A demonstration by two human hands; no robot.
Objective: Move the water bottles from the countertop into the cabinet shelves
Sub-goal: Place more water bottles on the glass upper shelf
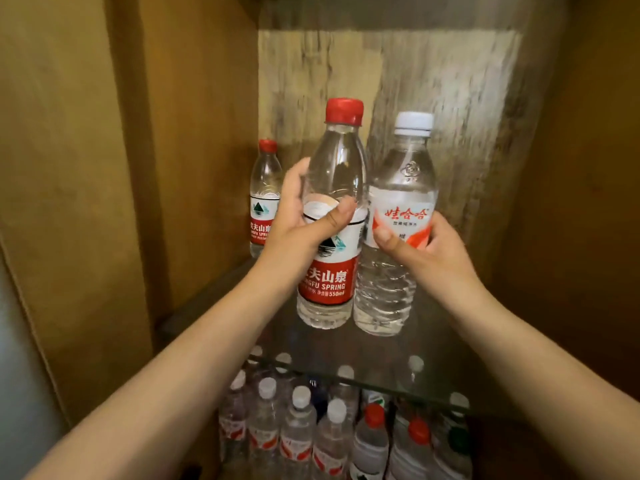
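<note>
My left hand (pixel 298 220) grips a red-capped water bottle (pixel 329 278) with a red and white label around its middle. Beside it, my right hand (pixel 420 247) grips a white-capped water bottle (pixel 394 188) with an orange and white label. Both bottles are upright, side by side and touching, held over the glass shelf (pixel 433 337) inside the wooden cabinet. Whether their bases rest on the glass I cannot tell. Another red-capped bottle (pixel 264 188) stands at the shelf's back left corner.
Below the glass shelf, several bottles (pixel 311 434) with white and red caps stand packed together. Wooden cabinet walls (pixel 194 133) close in on the left and right, with a pale streaked back panel (pixel 450 98) behind. An upper shelf edge (pixel 381 15) runs overhead.
</note>
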